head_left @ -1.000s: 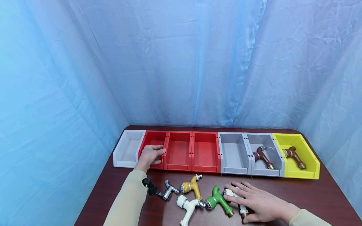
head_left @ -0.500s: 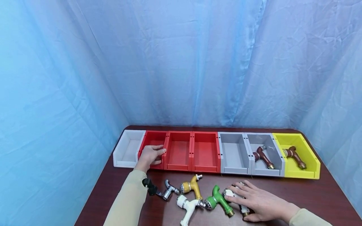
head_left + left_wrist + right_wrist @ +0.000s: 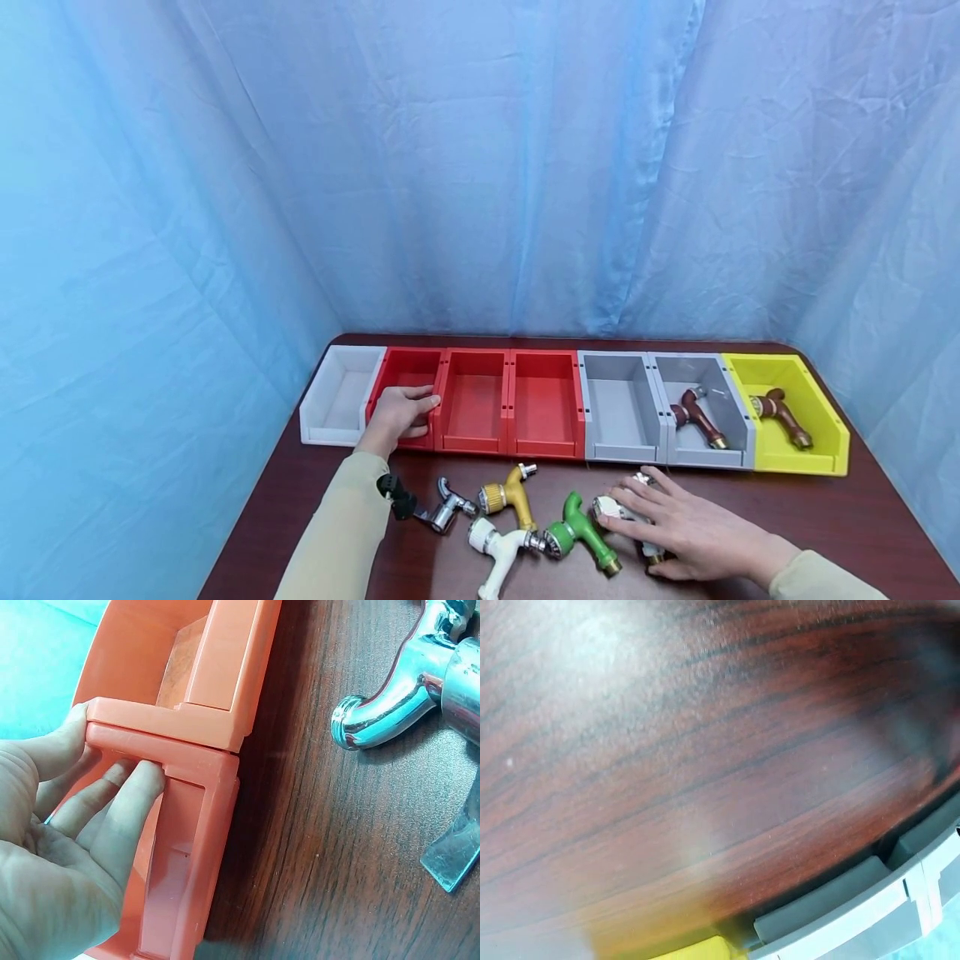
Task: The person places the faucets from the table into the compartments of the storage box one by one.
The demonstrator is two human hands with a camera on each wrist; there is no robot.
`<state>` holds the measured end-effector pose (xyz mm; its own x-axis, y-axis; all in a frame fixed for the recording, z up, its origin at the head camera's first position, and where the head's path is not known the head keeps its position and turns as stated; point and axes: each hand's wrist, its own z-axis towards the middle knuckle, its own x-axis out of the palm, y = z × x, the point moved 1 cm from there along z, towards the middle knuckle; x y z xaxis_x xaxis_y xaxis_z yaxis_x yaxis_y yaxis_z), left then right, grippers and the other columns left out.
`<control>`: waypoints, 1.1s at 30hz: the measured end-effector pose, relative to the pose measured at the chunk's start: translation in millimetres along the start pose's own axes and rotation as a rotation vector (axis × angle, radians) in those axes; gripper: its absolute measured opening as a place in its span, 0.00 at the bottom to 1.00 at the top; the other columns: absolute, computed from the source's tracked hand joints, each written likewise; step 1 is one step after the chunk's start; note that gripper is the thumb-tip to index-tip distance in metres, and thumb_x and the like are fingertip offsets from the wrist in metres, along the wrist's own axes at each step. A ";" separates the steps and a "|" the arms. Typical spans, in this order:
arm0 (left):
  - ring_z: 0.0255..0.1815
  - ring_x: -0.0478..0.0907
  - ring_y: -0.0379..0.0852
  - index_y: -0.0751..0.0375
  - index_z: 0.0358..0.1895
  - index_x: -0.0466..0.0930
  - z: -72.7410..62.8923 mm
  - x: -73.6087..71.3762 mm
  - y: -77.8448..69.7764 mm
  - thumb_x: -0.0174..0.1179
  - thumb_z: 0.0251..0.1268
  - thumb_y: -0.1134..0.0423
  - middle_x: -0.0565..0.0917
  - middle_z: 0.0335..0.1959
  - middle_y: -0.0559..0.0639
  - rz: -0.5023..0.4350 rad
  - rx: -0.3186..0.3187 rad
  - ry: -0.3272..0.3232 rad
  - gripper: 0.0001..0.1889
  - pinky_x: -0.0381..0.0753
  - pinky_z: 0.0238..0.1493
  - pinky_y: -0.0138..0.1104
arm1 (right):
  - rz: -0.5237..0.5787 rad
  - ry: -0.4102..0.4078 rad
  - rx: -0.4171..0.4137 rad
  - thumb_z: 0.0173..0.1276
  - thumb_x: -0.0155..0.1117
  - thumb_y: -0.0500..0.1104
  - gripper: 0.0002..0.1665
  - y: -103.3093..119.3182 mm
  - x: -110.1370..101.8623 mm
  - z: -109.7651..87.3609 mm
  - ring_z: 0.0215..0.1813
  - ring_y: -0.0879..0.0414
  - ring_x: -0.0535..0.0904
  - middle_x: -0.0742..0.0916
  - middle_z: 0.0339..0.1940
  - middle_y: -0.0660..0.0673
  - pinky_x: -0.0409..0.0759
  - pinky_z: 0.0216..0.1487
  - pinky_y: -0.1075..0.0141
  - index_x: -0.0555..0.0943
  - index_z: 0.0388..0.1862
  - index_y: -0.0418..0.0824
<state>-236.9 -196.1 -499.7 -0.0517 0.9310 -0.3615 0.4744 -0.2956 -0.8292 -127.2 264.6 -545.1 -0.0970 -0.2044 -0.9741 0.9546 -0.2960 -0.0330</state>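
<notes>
In the head view my left hand (image 3: 399, 417) holds the shared side wall of the leftmost red bin (image 3: 412, 361) and the red bin beside it. In the left wrist view its fingers (image 3: 131, 814) reach inside one bin, the thumb lying across the wall. My right hand (image 3: 693, 529) is over a white-handled chrome faucet (image 3: 609, 510), fingers across it and thumb by its threaded end; the palm hides part of it. Left of that lie a green faucet (image 3: 585, 529), a white faucet (image 3: 504, 550), a yellow faucet (image 3: 516, 497) and a chrome faucet (image 3: 447, 507).
Bins stand in a row along the back: a white bin (image 3: 332, 436), red ones, a grey bin (image 3: 624, 452), another grey bin (image 3: 705, 457) with a brown faucet (image 3: 701, 419), and a yellow bin (image 3: 825, 417) with another brown faucet (image 3: 786, 419). Blue curtains (image 3: 480, 167) surround the table.
The right hand and the white-handled faucet have shifted slightly; the faucet's threaded end has moved up and right, and its chrome spout shows more. The left hand stays put.
</notes>
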 end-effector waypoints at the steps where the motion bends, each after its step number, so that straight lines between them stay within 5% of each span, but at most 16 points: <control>1: 0.51 0.85 0.57 0.52 0.69 0.79 0.1 -0.2 0.1 0.71 0.65 0.54 0.82 0.60 0.60 0.000 0.001 0.001 0.28 0.90 0.42 0.43 | -0.002 -0.005 0.001 0.60 0.75 0.63 0.53 -0.9 -1.1 0.3 0.71 0.38 0.72 0.72 0.77 0.38 0.29 0.83 0.52 0.66 0.80 0.51; 13: 0.52 0.84 0.57 0.52 0.69 0.79 -0.7 0.0 -0.2 0.71 0.66 0.54 0.81 0.61 0.60 0.001 0.003 0.006 0.28 0.90 0.43 0.43 | -0.069 -0.061 -0.017 0.49 0.84 0.61 0.58 -20.9 -19.1 7.3 0.70 0.35 0.73 0.72 0.77 0.36 0.37 0.83 0.47 0.69 0.78 0.49; 22: 0.52 0.84 0.58 0.52 0.69 0.79 -0.6 0.1 0.0 0.72 0.65 0.55 0.81 0.61 0.60 0.011 0.010 0.002 0.29 0.90 0.42 0.42 | -0.112 -0.098 -0.035 0.43 0.87 0.58 0.60 -40.5 -29.4 13.4 0.70 0.36 0.74 0.69 0.79 0.37 0.54 0.77 0.40 0.71 0.77 0.47; 33: 0.53 0.83 0.58 0.53 0.70 0.78 -9.2 -0.6 -3.2 0.69 0.67 0.55 0.80 0.63 0.61 0.006 0.035 0.013 0.28 0.90 0.44 0.42 | -0.142 -0.044 0.011 0.49 0.85 0.56 0.57 -58.8 -41.2 13.8 0.74 0.36 0.70 0.71 0.78 0.37 0.57 0.75 0.36 0.70 0.78 0.50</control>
<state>-230.2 -193.8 -492.9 -0.0374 0.9317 -0.3612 0.4435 -0.3084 -0.8415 -183.2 277.5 -499.9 -0.2434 -0.2006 -0.9490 0.9274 -0.3346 -0.1671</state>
